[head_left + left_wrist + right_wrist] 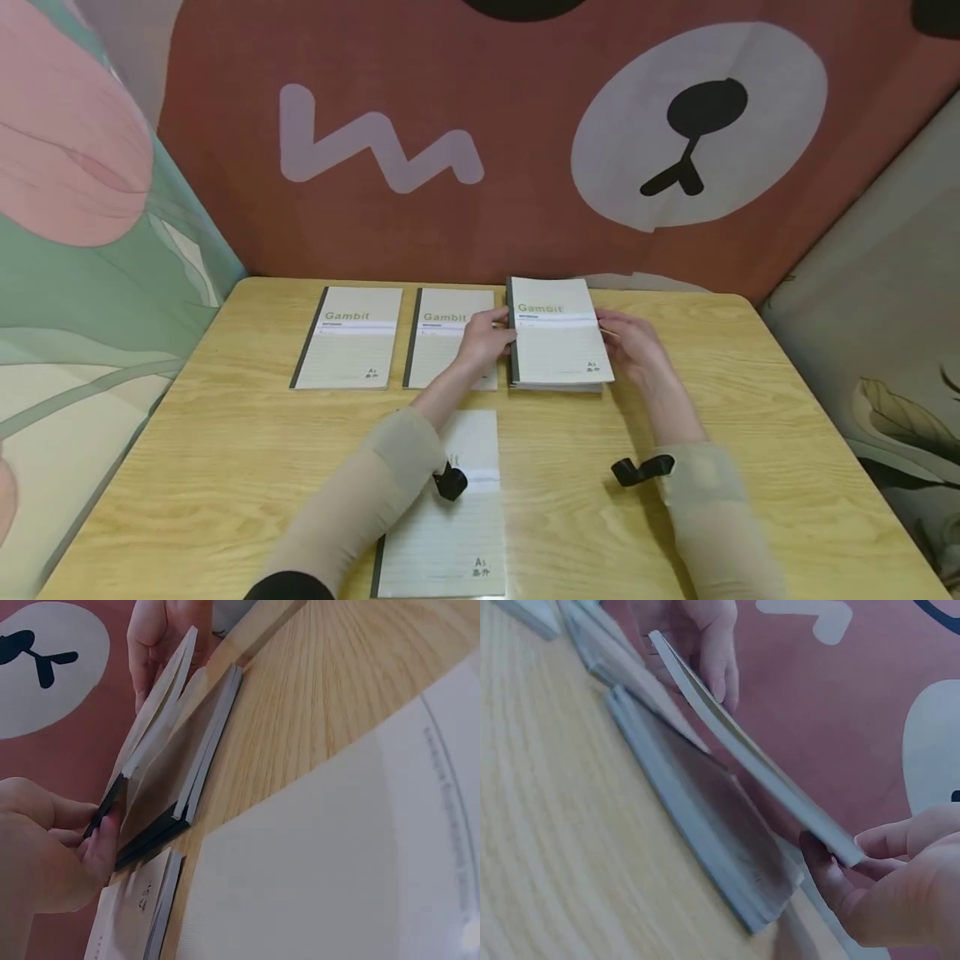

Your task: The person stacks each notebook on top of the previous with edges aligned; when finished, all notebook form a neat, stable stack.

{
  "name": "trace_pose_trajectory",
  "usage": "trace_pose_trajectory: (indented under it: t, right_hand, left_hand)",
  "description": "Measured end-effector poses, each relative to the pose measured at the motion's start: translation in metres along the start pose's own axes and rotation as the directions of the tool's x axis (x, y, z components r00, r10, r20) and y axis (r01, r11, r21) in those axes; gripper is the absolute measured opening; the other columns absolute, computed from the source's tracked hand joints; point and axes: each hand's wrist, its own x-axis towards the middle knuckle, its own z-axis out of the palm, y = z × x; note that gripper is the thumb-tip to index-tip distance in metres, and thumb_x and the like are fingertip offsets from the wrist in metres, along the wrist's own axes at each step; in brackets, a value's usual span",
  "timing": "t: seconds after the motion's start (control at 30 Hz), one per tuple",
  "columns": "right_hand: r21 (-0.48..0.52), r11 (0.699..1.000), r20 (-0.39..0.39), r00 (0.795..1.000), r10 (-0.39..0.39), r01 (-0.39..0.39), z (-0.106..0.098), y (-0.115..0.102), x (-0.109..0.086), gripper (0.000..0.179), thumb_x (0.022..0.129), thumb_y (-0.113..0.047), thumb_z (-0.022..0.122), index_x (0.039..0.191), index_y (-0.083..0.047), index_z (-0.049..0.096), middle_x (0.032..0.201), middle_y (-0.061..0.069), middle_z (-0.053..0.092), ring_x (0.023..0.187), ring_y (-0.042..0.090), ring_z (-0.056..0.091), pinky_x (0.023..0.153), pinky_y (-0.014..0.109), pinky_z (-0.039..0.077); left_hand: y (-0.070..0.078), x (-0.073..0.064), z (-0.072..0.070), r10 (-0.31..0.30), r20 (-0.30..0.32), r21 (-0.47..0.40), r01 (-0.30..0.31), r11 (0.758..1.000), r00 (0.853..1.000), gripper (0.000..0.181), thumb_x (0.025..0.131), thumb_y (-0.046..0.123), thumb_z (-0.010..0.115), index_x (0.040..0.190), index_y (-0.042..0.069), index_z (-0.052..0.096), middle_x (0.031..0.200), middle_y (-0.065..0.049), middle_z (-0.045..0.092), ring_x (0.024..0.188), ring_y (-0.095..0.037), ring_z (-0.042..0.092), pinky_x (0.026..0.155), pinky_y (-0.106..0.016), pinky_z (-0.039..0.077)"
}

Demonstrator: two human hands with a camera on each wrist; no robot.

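Both hands hold a pale notebook (pixel 557 350) with a dark spine and "Gambit" on its cover. My left hand (pixel 486 340) pinches its spine edge, and my right hand (pixel 637 346) pinches the opposite edge. In the left wrist view the held notebook (pixel 154 712) is raised and tilted, with its pages slightly parted. Below it, apart from it, lies a short stack of notebooks (pixel 697 802) on the table. The head view shows little of that stack, since the held notebook covers it.
Two similar notebooks lie to the left in the back row, one at far left (pixel 347 354) and one in the middle (pixel 429 362) partly behind my left hand. Nearer me another notebook (pixel 442 550) lies partly under my left forearm. The wooden table (pixel 195 467) meets a patterned wall.
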Motion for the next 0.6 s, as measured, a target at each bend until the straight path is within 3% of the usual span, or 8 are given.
trace_pose_trajectory:
  t: [0.2,0.33,0.43,0.53,0.6]
  right_hand:
    - [-0.043,0.999,-0.037,0.999,0.007,-0.008,0.003,0.006,0.003,0.053,0.106,-0.003,0.046,0.155,0.01,0.033,0.091,-0.01,0.07,0.087,0.004,0.066,0.079,0.015,0.057]
    - [-0.08,0.997,-0.055,0.998,0.01,-0.014,0.003,0.007,0.005,0.052,0.107,-0.008,0.047,0.155,0.008,0.035,0.097,-0.01,0.067,0.092,0.003,0.064,0.084,0.015,0.056]
    - [-0.121,0.993,-0.062,0.998,-0.003,-0.005,0.003,0.008,0.006,0.052,0.107,-0.01,0.047,0.155,0.008,0.036,0.098,-0.012,0.067,0.097,0.002,0.064,0.098,0.019,0.054]
    - [-0.149,0.989,-0.086,0.996,-0.014,0.001,0.002,0.008,0.006,0.052,0.107,-0.01,0.048,0.155,0.006,0.036,0.1,-0.013,0.07,0.1,-0.001,0.065,0.113,0.023,0.048]
    - [-0.165,0.986,-0.107,0.994,-0.019,0.001,0.002,0.009,0.006,0.052,0.107,-0.01,0.049,0.155,0.006,0.037,0.112,-0.006,0.072,0.101,-0.002,0.065,0.118,0.025,0.044]
  left_hand:
    - [-0.005,0.007,0.006,0.039,-0.083,0.142,-0.027,0.989,0.996,0.055,0.097,0.002,0.061,0.15,0.005,0.051,0.143,-0.013,0.062,0.123,-0.027,0.062,0.097,-0.035,0.058]
    - [-0.008,0.012,0.007,0.065,-0.124,0.196,-0.04,0.98,0.99,0.053,0.096,0.002,0.063,0.148,0.004,0.053,0.141,-0.014,0.064,0.132,-0.029,0.06,0.109,-0.04,0.053]
    - [-0.011,0.014,0.009,0.078,-0.136,0.228,-0.046,0.973,0.988,0.053,0.096,0.003,0.062,0.148,0.005,0.054,0.141,-0.014,0.065,0.133,-0.028,0.059,0.107,-0.04,0.054]
    - [-0.014,0.015,0.013,0.1,-0.14,0.268,-0.06,0.962,0.985,0.051,0.096,0.003,0.062,0.146,0.006,0.056,0.144,-0.013,0.064,0.127,-0.028,0.061,0.095,-0.037,0.057]
    - [-0.015,0.016,0.014,0.117,-0.143,0.293,-0.071,0.953,0.983,0.05,0.096,0.002,0.061,0.146,0.006,0.057,0.145,-0.014,0.062,0.118,-0.028,0.065,0.084,-0.034,0.057]
